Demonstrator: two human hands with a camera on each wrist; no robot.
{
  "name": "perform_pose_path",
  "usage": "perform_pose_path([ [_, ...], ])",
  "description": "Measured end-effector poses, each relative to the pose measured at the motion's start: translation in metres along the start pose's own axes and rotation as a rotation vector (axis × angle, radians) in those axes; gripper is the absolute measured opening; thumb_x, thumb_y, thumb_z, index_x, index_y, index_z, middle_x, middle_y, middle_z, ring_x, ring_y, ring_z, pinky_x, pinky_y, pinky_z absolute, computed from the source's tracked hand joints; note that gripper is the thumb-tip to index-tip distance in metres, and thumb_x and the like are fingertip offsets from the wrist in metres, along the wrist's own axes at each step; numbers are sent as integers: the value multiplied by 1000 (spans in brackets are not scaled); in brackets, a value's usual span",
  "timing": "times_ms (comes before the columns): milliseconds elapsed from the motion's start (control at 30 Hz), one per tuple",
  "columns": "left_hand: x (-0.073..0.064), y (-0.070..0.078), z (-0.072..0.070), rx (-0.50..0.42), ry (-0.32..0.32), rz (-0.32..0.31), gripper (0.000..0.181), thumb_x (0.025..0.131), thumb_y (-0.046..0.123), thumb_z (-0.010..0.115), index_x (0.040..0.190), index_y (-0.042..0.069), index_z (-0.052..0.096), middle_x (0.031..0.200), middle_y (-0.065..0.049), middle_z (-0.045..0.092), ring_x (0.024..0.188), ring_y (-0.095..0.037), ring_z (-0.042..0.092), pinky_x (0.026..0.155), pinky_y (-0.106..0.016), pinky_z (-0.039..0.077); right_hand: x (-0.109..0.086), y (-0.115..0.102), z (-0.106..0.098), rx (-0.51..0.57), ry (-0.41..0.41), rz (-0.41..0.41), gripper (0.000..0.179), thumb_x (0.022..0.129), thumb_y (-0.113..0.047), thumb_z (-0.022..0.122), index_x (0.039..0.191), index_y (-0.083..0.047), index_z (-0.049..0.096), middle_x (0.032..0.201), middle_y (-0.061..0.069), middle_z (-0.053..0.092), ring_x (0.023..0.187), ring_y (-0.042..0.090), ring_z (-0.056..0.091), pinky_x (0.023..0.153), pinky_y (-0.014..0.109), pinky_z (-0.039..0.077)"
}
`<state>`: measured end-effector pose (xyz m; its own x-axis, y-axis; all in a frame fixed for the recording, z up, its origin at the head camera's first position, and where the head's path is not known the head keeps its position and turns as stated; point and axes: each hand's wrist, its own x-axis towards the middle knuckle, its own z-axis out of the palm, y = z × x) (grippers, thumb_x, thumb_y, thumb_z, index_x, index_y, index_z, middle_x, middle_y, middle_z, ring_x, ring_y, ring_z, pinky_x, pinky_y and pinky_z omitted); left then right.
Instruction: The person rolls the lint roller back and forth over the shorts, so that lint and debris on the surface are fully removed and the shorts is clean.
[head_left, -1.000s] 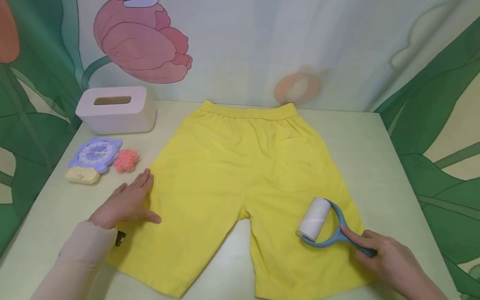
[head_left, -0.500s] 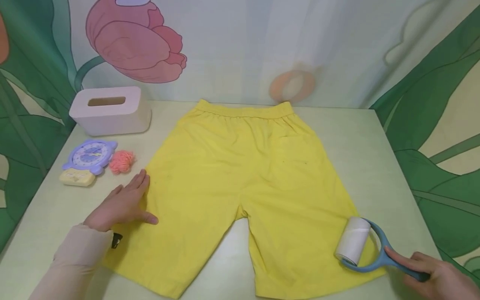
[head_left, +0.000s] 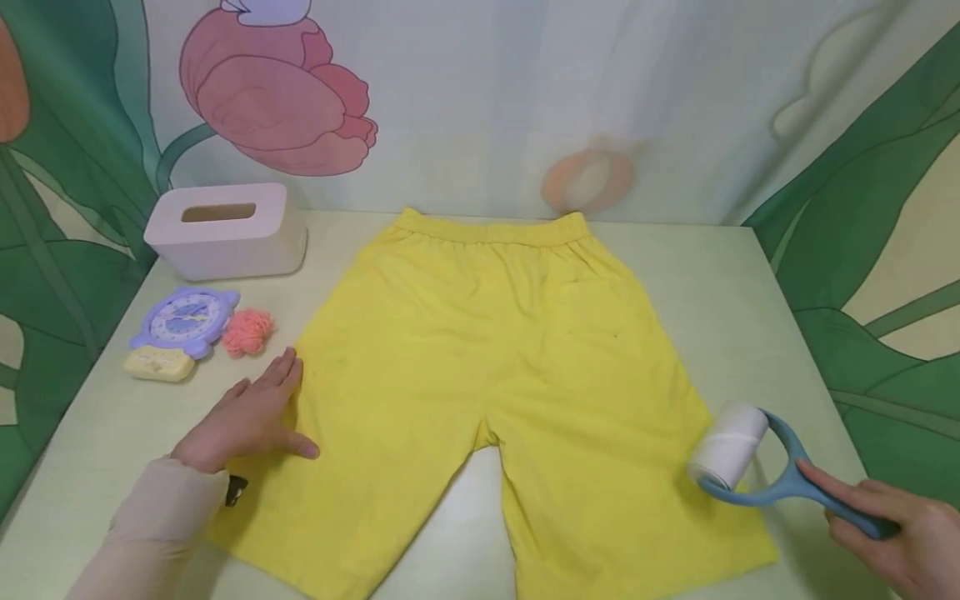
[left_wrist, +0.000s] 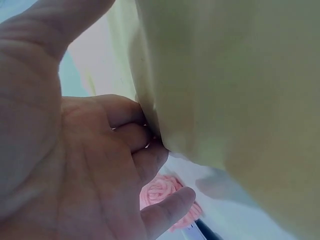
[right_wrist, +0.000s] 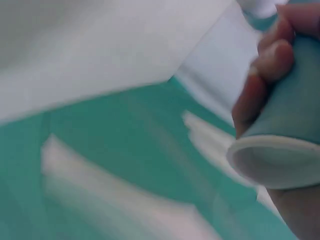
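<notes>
Yellow shorts lie spread on the table, waistband at the far side and legs toward me. My left hand rests with extended fingers on their left edge; in the left wrist view the fingertips touch the fabric. On the right, my right hand grips the blue handle of a lint roller. Its white roll hangs just over the outer edge of the right leg, with a shadow below. The right wrist view shows fingers curled round the hollow-ended handle.
A pale tissue box stands at the back left. In front of it lie a purple toy clock, a small cream block and a pink yarn ball. Printed curtains hang behind the table.
The lint roller has moved right across the right leg to its outer edge, then risen slightly off the cloth. My left hand has stayed in place on the shorts.
</notes>
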<state>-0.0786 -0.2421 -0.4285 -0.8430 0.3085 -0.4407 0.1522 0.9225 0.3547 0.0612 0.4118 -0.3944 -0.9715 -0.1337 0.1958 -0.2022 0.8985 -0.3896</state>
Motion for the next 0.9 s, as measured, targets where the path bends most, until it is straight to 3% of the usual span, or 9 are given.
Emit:
perform_pose_path([
  [167, -2, -2, 0, -16, 6, -14, 134, 65, 61, 80, 150, -11, 7, 158, -28, -2, 145, -43, 3, 106, -72, 8, 56, -42, 16, -107, -112, 52, 59, 86, -17, 75, 141, -26, 54, 68, -9, 42, 48, 3, 31, 40, 24, 28],
  [333, -2, 0, 1, -24, 4, -17, 132, 65, 60, 80, 151, -10, 9, 159, -27, -1, 145, -43, 3, 107, -71, 8, 119, -86, 44, -25, -241, 2, 59, 96, -25, 61, 151, -22, 38, 73, 0, 44, 52, 12, 37, 44, 27, 34],
  [600, -2, 1, 1, -16, 19, -9, 129, 66, 59, 79, 151, -10, 11, 159, -26, 0, 146, -42, 4, 108, -69, 10, 193, -129, 103, 42, -259, -145, 55, 98, -24, 56, 150, -16, 39, 72, 3, 44, 52, 15, 39, 45, 29, 37],
  [900, -1, -4, 1, -22, 30, -24, 128, 67, 60, 79, 151, -9, 11, 159, -25, 0, 146, -41, 4, 110, -67, 11, 267, -179, 150, 51, -283, -305, 53, 98, -22, 55, 149, -17, 41, 72, 5, 47, 55, 19, 43, 47, 32, 38],
])
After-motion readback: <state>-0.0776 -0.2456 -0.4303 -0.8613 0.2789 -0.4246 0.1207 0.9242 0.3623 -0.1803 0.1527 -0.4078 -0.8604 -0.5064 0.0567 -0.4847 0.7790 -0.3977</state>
